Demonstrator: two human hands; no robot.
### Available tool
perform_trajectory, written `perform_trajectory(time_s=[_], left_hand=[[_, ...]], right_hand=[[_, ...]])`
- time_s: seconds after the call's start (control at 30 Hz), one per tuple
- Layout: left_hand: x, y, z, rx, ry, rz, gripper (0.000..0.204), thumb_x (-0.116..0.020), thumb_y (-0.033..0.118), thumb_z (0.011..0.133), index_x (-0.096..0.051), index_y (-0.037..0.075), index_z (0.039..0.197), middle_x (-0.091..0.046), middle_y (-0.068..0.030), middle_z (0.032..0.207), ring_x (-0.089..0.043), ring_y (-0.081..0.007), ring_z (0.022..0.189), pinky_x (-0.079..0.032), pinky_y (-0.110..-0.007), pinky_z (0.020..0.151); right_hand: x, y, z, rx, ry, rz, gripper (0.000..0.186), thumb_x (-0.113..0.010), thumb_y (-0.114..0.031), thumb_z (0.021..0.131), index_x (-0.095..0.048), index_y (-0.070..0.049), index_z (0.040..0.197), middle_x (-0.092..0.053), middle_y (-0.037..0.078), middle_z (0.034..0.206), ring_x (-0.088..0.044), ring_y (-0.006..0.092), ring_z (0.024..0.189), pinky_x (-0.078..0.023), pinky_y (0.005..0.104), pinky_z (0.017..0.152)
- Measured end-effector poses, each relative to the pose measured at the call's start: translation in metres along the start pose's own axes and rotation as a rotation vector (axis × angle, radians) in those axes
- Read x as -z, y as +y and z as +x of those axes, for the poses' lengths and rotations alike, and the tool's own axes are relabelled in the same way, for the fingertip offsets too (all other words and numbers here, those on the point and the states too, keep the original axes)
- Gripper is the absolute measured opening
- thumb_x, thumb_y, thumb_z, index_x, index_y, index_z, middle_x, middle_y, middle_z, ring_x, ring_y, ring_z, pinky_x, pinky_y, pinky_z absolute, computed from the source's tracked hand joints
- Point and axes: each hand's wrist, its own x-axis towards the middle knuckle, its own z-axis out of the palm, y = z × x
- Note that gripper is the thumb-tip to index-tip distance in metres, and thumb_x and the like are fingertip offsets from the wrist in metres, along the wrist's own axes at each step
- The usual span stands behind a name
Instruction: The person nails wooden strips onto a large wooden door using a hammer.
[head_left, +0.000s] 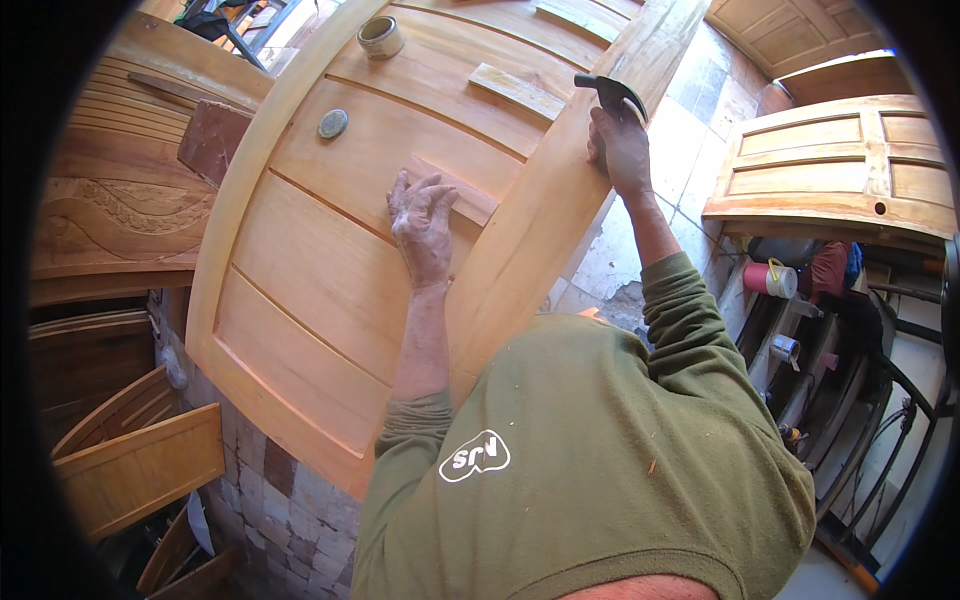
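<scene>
A wooden panel door (pixel 330 260) lies flat in front of me. My right hand (pixel 622 150) grips a claw hammer (pixel 608 92), its dark head raised near the door's right-hand edge board. My left hand (pixel 422 232) is over the middle of the door, dusted white, its fingers bent and drawn together. Whatever they pinch, if anything, is too small to make out. Beside those fingers a short wood strip (pixel 470 200) lies on the panel. Farther up the door are a second strip (pixel 515 92) and a third strip (pixel 578 18).
A tape roll (pixel 380 38) and a round tin (pixel 333 124) sit on the door's far left part. Carved wood panels (pixel 120 220) stand at left. To the right lies another panelled door (pixel 840 165), with a pink spool (pixel 770 278) and a cluttered rack below it.
</scene>
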Motion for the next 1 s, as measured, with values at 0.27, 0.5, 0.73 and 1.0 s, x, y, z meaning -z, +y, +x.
perform_trajectory(time_s=[0.27,0.5,0.73,1.0], left_hand=[[-0.001,-0.002,-0.001,0.008,0.005,-0.028,0.011,-0.085,0.014,0.089,-0.080,0.014,0.098,-0.079,-0.0028,0.123,-0.055,-0.0349,0.146,-0.026,-0.056,0.129],[-0.003,-0.002,0.000,0.003,-0.004,0.001,0.011,-0.085,0.016,0.089,-0.080,0.015,0.098,-0.079,-0.0028,0.124,-0.054,-0.0354,0.147,-0.026,-0.057,0.129],[-0.001,-0.005,-0.004,-0.053,-0.021,0.104,0.012,-0.085,0.015,0.089,-0.080,0.010,0.099,-0.079,-0.0046,0.122,-0.055,-0.0352,0.145,-0.032,-0.056,0.126],[0.001,-0.004,-0.004,-0.030,-0.022,-0.027,0.010,-0.086,0.015,0.089,-0.084,0.012,0.098,-0.081,-0.0043,0.121,-0.056,-0.0364,0.145,-0.023,-0.059,0.129]], right_hand=[[0.000,0.001,0.000,-0.010,0.009,-0.005,0.028,-0.071,-0.030,0.107,-0.061,-0.007,0.119,-0.058,-0.001,0.074,-0.057,0.0081,0.053,-0.043,0.0259,0.045],[0.004,0.005,0.003,0.014,-0.005,-0.023,0.028,-0.071,-0.030,0.107,-0.060,-0.007,0.119,-0.058,-0.001,0.073,-0.057,0.0082,0.053,-0.042,0.0255,0.045],[-0.018,-0.031,-0.030,-0.065,-0.146,-0.038,0.027,-0.064,-0.019,0.107,-0.058,-0.005,0.129,-0.056,-0.001,0.072,-0.054,0.0087,0.053,-0.041,0.0256,0.045],[-0.052,-0.026,-0.094,0.443,-0.485,-0.553,0.042,-0.072,-0.015,0.104,-0.063,-0.012,0.145,-0.073,0.025,0.104,-0.076,0.0310,0.087,-0.058,0.0402,0.079]])
